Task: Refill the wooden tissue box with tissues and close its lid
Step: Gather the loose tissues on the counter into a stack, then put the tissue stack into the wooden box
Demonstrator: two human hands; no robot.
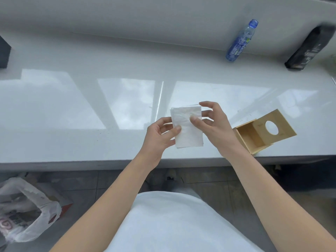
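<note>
Head view, near to far. Closest, below both wrists: white garment. Down on the floor, far left of the left fingers: crumpled plastic bag.

Over the front part of a glossy white countertop: left hand pinching the lower left edge of a folded stack of tissues, thumb on top, fingers curled underneath. Right hand on the same stack from the other side: thumb pressed on the upper face, middle fingers curled at the right edge, forefinger hooked loosely over the far right corner. Stack held between both sets of fingers, seemingly just off the surface, edges slightly fanned.

Just right of the right-hand fingers, partly hidden by that wrist: wooden tissue box, close to the counter's front edge, inside bare, nothing loaded yet. Lid with round hole thrown open on the side away from the fingers.

Far beyond the right fingertips, by the wall: blue bottle and black carton.

Risks, as judged:
- Light pinch plus fanned edges: likely to shed or skew sheets during the carry rightward.
- Stack corners apt to snag on a box wall if brought in crooked.
- Box probably light and near the edge: easily nudged off by a wrist or a hard push.
- Lid possibly shut without a top sheet drawn through the hole.
</note>
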